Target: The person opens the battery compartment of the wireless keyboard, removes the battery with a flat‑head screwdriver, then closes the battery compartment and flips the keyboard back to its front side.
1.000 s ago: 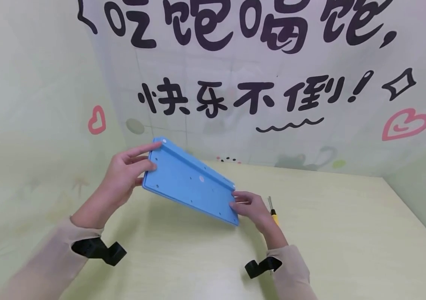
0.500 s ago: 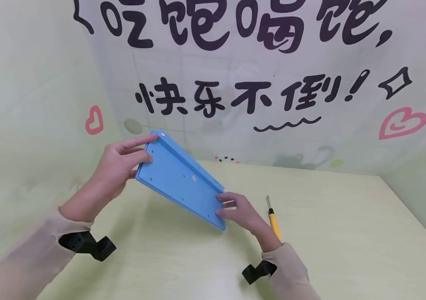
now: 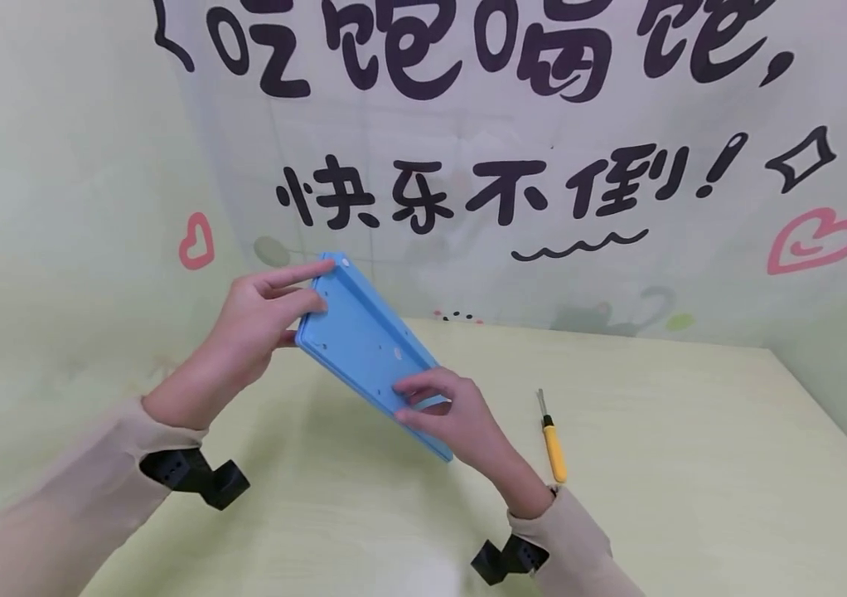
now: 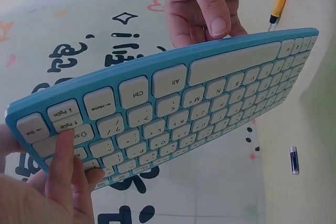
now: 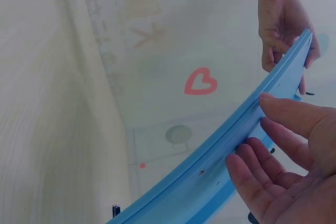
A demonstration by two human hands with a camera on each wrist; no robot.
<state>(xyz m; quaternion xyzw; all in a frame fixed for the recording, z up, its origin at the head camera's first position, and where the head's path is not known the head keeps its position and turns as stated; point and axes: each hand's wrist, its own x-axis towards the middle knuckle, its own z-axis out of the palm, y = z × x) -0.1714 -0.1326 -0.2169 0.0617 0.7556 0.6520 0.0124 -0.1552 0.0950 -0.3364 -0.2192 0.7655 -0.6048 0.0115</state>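
Note:
A blue keyboard point(image 3: 355, 319) with white keys point(image 4: 184, 103) is held tilted above the table, its underside with small screw holes turned toward the head camera. My left hand point(image 3: 255, 319) grips its upper left end, thumb on the underside and fingertips on the keys in the left wrist view. My right hand point(image 3: 461, 414) is at the lower part of the underside. In the right wrist view its slightly bent fingers point(image 5: 254, 163) touch the back panel, and the thumb lies near the long edge, on that same side.
A yellow-handled tool point(image 3: 554, 452) with a thin metal shaft, like a screwdriver, lies on the table point(image 3: 692, 464) right of my right hand. The left wrist view shows a small dark battery point(image 4: 294, 160) on the table. A printed cloth point(image 3: 431, 282) hangs behind.
My right hand has slid from the keyboard's lower right end inward along its underside. The keyboard has tilted more steeply, and the yellow-handled tool shows fully now.

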